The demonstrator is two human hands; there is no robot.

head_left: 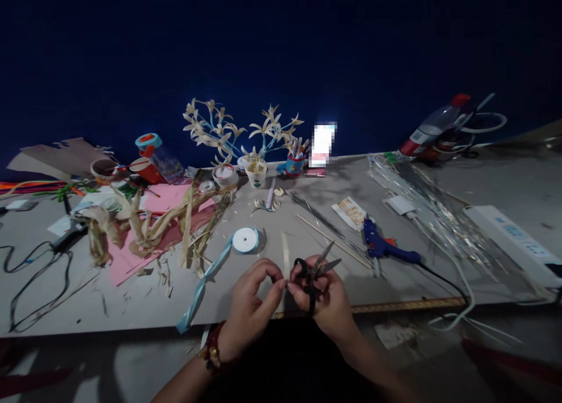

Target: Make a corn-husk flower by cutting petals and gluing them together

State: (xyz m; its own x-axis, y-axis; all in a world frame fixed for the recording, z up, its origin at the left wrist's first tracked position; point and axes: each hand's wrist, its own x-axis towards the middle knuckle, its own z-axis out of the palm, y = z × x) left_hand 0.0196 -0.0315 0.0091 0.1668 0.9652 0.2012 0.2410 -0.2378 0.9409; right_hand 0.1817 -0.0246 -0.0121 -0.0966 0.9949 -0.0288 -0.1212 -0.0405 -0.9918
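Observation:
Near the table's front edge, my left hand (260, 290) pinches the lower end of a narrow pale strip (285, 255), which looks like corn husk. The strip stands upright between my hands. In my right hand (330, 300) is a pair of black-handled scissors (319, 267), blades apart and pointing up to the right. The thumb and a fingertip of that hand also meet at the strip's lower end. Just beyond my left hand lies a white spool (244, 240) with light blue ribbon (199, 295) trailing toward the table edge.
Dried corn husks (140, 230) cover pink paper (127, 257) at the left. Husk flowers (215, 125) stand at the back by a blue cup (295, 164) and a lit, blurred screen (322, 145). To the right lie a blue glue gun (386, 245), wires (327, 216) and a power strip (511, 242).

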